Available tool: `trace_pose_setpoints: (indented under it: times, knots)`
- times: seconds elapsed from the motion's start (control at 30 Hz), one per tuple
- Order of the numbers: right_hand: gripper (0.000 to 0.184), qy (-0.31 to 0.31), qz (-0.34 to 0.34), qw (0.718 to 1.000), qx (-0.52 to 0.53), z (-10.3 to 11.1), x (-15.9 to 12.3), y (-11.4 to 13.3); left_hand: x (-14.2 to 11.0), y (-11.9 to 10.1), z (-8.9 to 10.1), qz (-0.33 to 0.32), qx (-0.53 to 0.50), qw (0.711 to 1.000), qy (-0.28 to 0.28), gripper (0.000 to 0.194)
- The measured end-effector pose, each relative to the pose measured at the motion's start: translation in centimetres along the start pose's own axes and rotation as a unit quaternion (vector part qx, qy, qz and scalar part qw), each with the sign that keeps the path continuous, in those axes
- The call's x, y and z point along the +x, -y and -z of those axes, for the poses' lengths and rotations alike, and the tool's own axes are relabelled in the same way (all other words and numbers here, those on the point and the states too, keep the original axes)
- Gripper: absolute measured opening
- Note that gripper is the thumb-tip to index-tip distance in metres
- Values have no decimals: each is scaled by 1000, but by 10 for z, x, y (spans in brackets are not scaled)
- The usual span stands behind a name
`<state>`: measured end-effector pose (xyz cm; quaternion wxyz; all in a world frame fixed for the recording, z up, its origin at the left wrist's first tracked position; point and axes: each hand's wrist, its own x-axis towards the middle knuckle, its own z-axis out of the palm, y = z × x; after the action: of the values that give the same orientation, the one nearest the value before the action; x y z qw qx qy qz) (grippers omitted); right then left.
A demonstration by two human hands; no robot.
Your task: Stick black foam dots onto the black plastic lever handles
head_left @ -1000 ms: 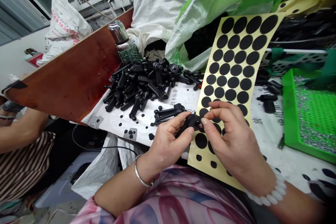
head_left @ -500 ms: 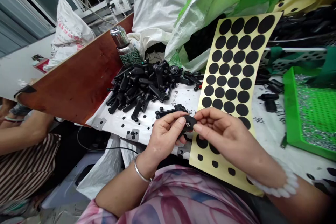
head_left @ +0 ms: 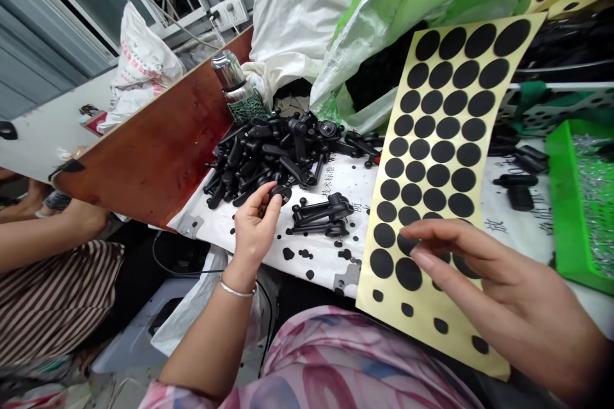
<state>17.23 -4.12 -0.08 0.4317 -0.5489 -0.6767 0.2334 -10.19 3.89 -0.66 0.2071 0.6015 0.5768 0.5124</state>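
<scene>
My left hand (head_left: 254, 227) reaches to the near edge of a heap of black plastic handle parts (head_left: 268, 153) and pinches the round end of one black part (head_left: 277, 192). A few finished black parts (head_left: 323, 212) lie just right of it on the white sheet. My right hand (head_left: 484, 284) rests over the lower part of a yellow sticker sheet (head_left: 434, 160) covered with round black pads. Its fingers lie stretched out with the tips on a pad near the sheet's lower rows. Nothing shows held in it.
A brown board (head_left: 158, 147) slants along the left of the table. A metal flask (head_left: 235, 86) stands behind the heap. White and green plastic bags (head_left: 345, 6) fill the back. A green tray (head_left: 580, 204) is at the right. Another person's arm and striped clothing (head_left: 48, 268) are at the left.
My left hand has left the sticker sheet and moved left to the heap, pinching a new part. The part held before is gone from my hands. My right hand stays on the sheet.
</scene>
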Motion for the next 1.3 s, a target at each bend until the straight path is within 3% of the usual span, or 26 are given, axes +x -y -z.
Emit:
trace_pose_setpoints:
  times: [0.1, 0.2, 0.33, 0.53, 0.77, 0.97, 1.07, 1.13, 1.2, 1.3]
  knots:
    - [23, -24, -4, 998, -49, 10, -13, -14, 5, 7, -11, -114, 111, 986, 43, 37]
    - [21, -46, 24, 992, -111, 21, -25, -25, 5, -2, -23, -219, 203, 943, 147, 38]
    - [16, -38, 66, 984, -158, 28, -33, -32, 5, -11, -31, -232, 255, 905, 249, 53]
    - [16, -6, 174, 954, -242, 7, -27, -29, 2, -11, -33, -263, 288, 885, 255, 58]
    - [21, 36, 175, 921, -347, -11, -21, -26, -9, -8, -32, -289, 325, 877, 203, 68]
    - [21, 58, 144, 939, -307, -10, -18, -24, -11, -10, -30, -266, 305, 898, 172, 69]
    - [17, 86, 101, 954, -270, -9, -13, -24, -21, -23, -33, -323, 242, 907, 120, 64]
    - [16, 96, 73, 960, -254, -9, -10, -25, -32, -33, -39, -393, 170, 891, 154, 59]
    - [16, 93, 65, 961, -254, -10, -8, -27, -46, -40, -48, -435, 122, 859, 243, 55]
    - [21, 67, 101, 949, -291, -15, -10, -29, -63, -40, -62, -416, 140, 835, 332, 59]
